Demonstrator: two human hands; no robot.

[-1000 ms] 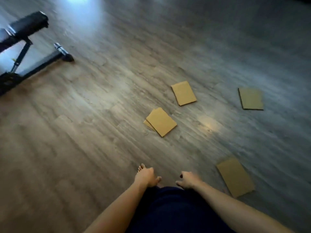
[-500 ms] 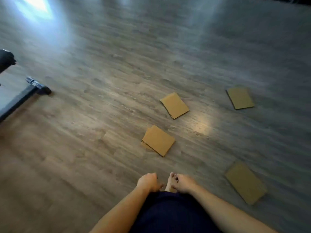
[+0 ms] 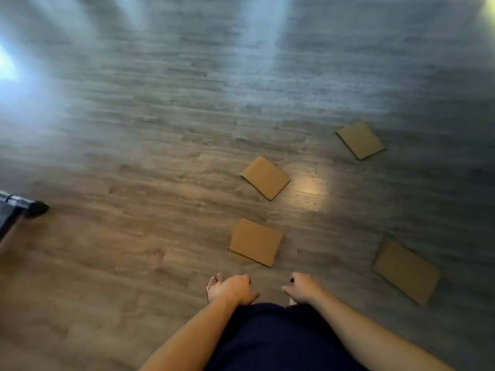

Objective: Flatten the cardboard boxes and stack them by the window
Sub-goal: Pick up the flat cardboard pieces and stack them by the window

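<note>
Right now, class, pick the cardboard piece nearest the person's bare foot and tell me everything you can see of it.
The nearest cardboard piece is a tan, roughly square flattened box lying flat on the wood-look floor, turned slightly askew. Its top face is plain and unmarked. Along its near and left edges a second layer peeks out, so it looks folded double or stacked. Nothing touches it except the floor; both hands hang short of it, holding nothing.

Four cardboard pieces (image 3: 255,242) plain tan-brown; floor (image 3: 134,156) grey-brown wood-grain planks; shorts (image 3: 276,341) dark navy.
</note>
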